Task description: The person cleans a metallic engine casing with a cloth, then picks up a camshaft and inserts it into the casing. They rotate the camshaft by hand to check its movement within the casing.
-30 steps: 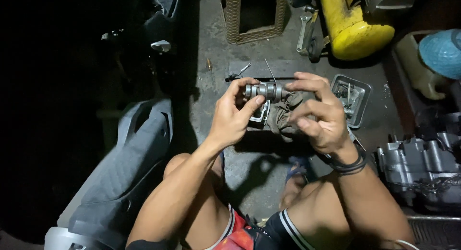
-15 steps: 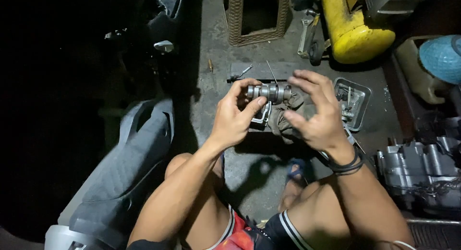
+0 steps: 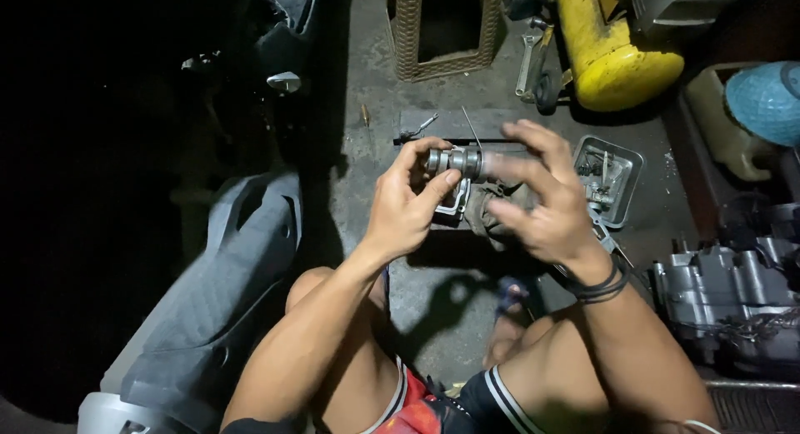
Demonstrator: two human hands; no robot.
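the stepped metal shaft point(image 3: 460, 160) sat up in the air between both hands, above the dark rag point(image 3: 492, 209) and the concrete floor point(image 3: 433, 275), roughly level, long axis running left-right.

left hand point(image 3: 404, 205) had its grip closed on the shaft's left end: thumb on top, fingertips pinching underneath. right hand point(image 3: 542, 200) was blurred; fingers looked spread and loosely curled over the right end, so i couldn't tell if that grip was actually closed on it or just hovering at it.

handling, my read only: solid machined steel, so rigid and heavy for its size, no flex. probably oily given the rag and the parts around, so likely slippery on the smooth round sections. best hold looked like the stepped shoulders or the wider collars, where fingers can lock against an edge, not the polished bearing-type surfaces. a fall to the concrete could nick those surfaces, so a two-point hold, one hand per end, seemed sensible.

nearby: small metal parts tray point(image 3: 608, 177) just right of the right hand, engine casing point(image 3: 733, 296) further right on the floor, yellow tank point(image 3: 612, 50) and woven stool point(image 3: 446, 30) beyond, grey plastic body panel point(image 3: 225, 292) by the left knee. far left was too dark to read.
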